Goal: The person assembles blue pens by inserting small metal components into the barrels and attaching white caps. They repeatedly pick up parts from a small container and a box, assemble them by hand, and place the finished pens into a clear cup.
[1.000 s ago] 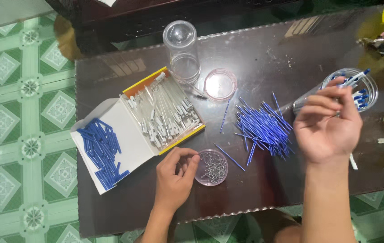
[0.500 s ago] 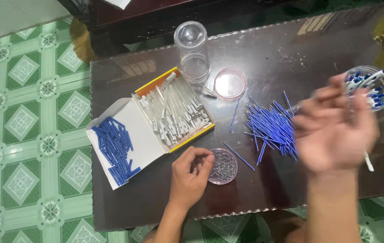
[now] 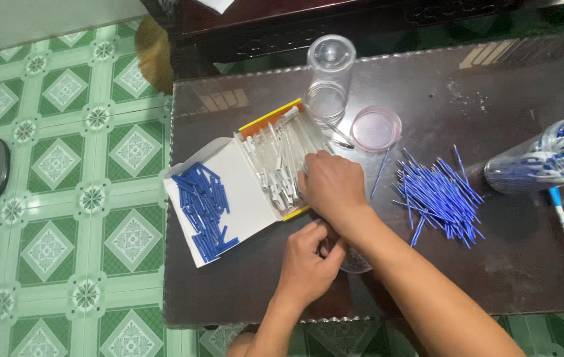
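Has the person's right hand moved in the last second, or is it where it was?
Yes. The right hand has swung left, away from the clear jar of pens, across the heap of blue refills, onto the clear barrels in the open box.

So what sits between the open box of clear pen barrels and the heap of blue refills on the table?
In the head view, the right hand reaches into the box, with a single blue refill lying on bare tabletop before the refill heap.

Open cardboard box [image 3: 255, 192] of clear pen barrels [image 3: 280, 158], lying flat at nine o'clock from the right hand [image 3: 331, 188], fingers down among the barrels. Small clear round dish [image 3: 356, 263] at six o'clock, mostly hidden, touched by the left hand [image 3: 308, 264].
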